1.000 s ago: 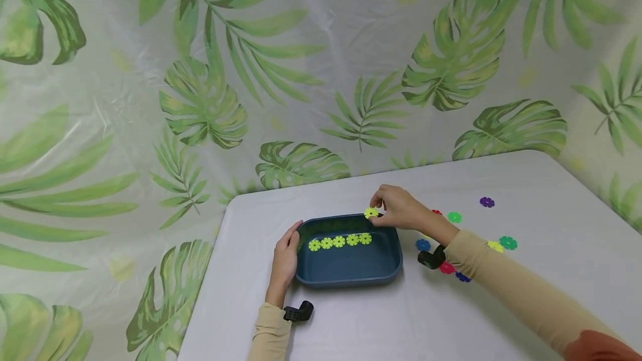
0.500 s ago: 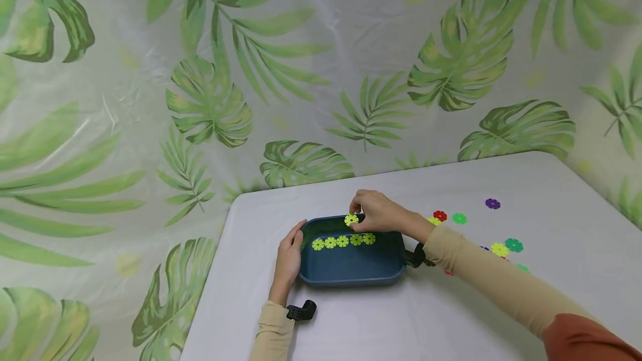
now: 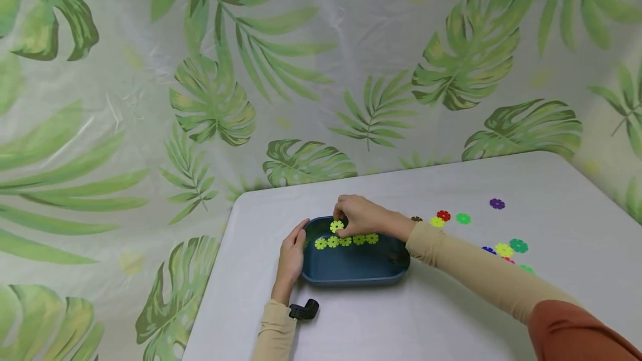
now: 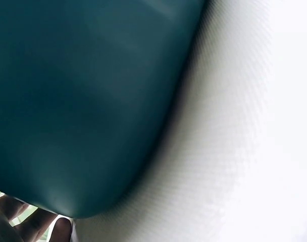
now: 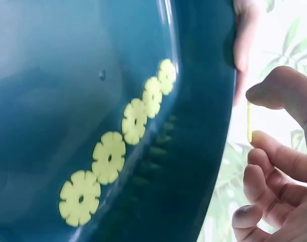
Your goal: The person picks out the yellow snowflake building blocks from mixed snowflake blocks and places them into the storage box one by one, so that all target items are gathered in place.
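1. The right hand (image 3: 362, 215) is pinching a yellow flower-shaped plastic disc (image 3: 336, 226) over the dark teal plastic tray (image 3: 351, 272).
2. The left hand (image 3: 292, 258), fingers relaxed, is resting against the tray's left wall.
3. A row of five yellow discs (image 3: 346, 241) is lying inside the tray on the white worktop (image 3: 401, 316).

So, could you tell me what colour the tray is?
Dark teal-blue tray, clearest in the head view.

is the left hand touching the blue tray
Touching. The head view shows the left hand laid flat against the blue tray's left wall, fingers reaching up to the rim.
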`<state>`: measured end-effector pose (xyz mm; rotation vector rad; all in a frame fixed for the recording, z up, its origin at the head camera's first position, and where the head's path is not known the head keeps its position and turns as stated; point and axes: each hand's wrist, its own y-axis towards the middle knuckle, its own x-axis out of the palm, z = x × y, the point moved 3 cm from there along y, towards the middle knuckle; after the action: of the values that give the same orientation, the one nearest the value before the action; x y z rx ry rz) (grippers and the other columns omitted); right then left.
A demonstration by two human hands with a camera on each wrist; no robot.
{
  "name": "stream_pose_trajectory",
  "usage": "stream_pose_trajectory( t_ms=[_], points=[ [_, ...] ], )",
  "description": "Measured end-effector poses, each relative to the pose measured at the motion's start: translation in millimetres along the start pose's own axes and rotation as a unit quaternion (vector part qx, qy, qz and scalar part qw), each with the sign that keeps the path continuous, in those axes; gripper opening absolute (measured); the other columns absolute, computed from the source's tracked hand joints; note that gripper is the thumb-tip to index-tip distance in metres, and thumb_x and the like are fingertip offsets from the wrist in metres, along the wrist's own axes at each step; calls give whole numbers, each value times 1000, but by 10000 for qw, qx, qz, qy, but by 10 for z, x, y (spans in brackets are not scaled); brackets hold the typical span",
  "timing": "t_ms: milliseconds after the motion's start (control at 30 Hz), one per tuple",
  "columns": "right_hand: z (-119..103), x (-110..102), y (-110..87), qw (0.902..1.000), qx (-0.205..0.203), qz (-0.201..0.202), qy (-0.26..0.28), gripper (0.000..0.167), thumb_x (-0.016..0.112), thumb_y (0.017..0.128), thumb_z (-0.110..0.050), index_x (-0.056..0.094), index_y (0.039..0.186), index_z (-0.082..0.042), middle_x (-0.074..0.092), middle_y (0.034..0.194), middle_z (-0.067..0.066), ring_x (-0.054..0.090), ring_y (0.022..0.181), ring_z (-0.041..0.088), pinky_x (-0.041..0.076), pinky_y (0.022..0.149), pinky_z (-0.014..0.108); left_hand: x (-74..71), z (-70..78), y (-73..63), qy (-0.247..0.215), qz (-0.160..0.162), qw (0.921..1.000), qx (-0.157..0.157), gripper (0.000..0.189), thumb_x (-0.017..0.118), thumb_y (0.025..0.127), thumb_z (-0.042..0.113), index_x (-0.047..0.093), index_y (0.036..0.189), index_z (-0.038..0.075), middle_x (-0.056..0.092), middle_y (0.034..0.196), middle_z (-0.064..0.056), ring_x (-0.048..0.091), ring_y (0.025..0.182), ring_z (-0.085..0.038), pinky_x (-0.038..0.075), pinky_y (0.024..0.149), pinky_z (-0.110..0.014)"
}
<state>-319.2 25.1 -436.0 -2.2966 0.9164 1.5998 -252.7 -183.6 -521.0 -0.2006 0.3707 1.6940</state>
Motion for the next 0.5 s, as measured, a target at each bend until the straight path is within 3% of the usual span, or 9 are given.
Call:
stream_pose_trajectory(
  t_ms=[300, 500],
  points=[
    [-130, 163, 120, 9988, -109, -463, -106, 23, 82, 83, -27, 72, 97, -12, 56, 91, -4, 53, 77, 10, 51, 69, 26, 1, 14, 3, 38, -15, 10000, 55, 41, 41, 111, 29, 56, 147, 15, 53, 149, -4, 41, 143, -27, 30, 118, -52],
    [-175, 291, 200, 9971, -213, -685, -267, 23, 83, 83, -30, 72, 95, -13, 54, 90, -6, 53, 76, 9, 50, 68, 25, -11, 6, 5, 65, -5, 10000, 48, 40, 41, 111, 29, 57, 146, 18, 53, 149, -5, 42, 142, -28, 31, 117, -53]
  ],
)
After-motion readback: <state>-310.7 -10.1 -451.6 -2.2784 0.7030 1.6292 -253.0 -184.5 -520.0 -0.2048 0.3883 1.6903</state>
